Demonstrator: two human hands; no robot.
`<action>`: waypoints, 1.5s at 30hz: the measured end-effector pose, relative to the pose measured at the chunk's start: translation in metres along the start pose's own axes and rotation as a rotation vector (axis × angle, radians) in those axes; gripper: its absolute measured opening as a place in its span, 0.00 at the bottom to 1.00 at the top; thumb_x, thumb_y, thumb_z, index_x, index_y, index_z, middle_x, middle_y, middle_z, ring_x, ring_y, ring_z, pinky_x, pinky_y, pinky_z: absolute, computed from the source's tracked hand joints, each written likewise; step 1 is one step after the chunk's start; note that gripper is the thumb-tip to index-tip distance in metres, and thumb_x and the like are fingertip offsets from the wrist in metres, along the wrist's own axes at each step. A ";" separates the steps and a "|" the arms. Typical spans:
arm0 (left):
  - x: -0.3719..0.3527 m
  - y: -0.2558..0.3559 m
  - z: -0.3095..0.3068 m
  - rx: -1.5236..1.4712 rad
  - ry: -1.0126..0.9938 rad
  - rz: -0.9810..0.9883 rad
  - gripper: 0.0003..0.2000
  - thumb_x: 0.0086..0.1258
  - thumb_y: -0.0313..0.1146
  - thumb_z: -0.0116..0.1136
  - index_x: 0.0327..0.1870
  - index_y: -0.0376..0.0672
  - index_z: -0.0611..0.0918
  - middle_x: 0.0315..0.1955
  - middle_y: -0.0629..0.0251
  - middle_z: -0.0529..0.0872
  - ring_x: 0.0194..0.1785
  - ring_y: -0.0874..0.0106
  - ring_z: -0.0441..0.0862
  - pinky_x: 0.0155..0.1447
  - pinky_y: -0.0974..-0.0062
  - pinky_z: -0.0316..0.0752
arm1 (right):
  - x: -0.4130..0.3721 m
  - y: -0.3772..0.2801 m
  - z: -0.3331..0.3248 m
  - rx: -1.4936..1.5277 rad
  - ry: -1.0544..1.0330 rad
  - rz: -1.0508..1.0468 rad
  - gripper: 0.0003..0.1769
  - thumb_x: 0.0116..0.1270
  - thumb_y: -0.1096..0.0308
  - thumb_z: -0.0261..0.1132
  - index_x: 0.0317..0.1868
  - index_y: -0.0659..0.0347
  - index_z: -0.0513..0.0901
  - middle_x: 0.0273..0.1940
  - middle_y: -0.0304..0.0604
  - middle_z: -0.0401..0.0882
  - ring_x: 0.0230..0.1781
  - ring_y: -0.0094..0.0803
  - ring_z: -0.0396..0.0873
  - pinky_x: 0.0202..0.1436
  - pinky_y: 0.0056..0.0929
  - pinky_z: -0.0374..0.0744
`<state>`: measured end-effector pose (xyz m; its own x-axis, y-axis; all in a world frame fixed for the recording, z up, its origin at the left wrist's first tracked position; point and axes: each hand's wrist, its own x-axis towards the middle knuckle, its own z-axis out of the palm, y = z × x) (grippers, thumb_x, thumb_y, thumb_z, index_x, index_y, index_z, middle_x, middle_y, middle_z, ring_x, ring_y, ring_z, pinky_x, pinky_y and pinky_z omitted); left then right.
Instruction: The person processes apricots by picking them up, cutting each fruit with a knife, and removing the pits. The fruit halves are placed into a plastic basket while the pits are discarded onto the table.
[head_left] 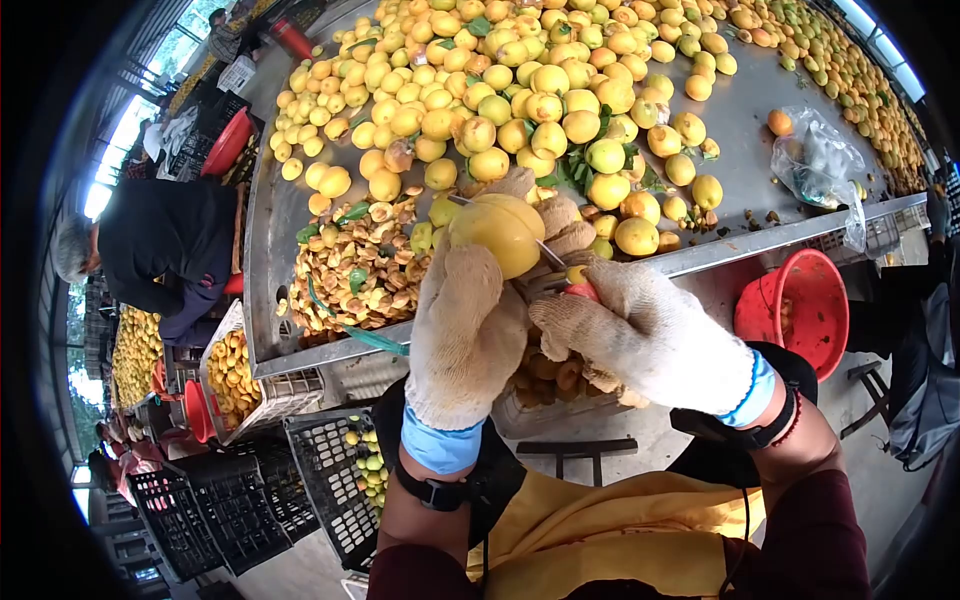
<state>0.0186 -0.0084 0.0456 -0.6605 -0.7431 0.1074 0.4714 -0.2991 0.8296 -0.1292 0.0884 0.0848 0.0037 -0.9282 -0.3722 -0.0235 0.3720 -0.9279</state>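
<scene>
My left hand (458,325), in a cream knit glove with a blue cuff, is closed around a round yellow fruit (497,234) that looks like an apricot or a peach. My right hand (650,325), gloved the same way, grips a small knife by its red and yellow handle (580,284). The thin blade (551,256) lies against the fruit, and its tip shows on the far side. Both hands are over the front edge of a metal table (735,120). Left of them lies a heap of small brownish-orange pieces (355,265).
Whole yellow fruits (490,100) are heaped across the table. A plastic bag (820,160) lies at right, above a red bucket (795,312). Black crates (335,490) stand at lower left. A crate of fruit (235,375) and a bent-over person (165,250) are further left.
</scene>
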 end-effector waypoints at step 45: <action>0.002 -0.011 -0.011 -0.280 0.110 -0.149 0.26 0.86 0.47 0.51 0.72 0.34 0.72 0.56 0.51 0.85 0.57 0.58 0.87 0.63 0.64 0.84 | 0.022 0.037 0.016 -0.737 0.353 -0.248 0.24 0.74 0.43 0.65 0.49 0.57 0.85 0.29 0.54 0.86 0.32 0.56 0.87 0.34 0.49 0.85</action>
<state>0.0184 -0.0135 0.0302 -0.6745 -0.7343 -0.0767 0.5263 -0.5511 0.6476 -0.1145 0.0823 0.0423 -0.2142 -0.9766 -0.0186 -0.7079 0.1683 -0.6859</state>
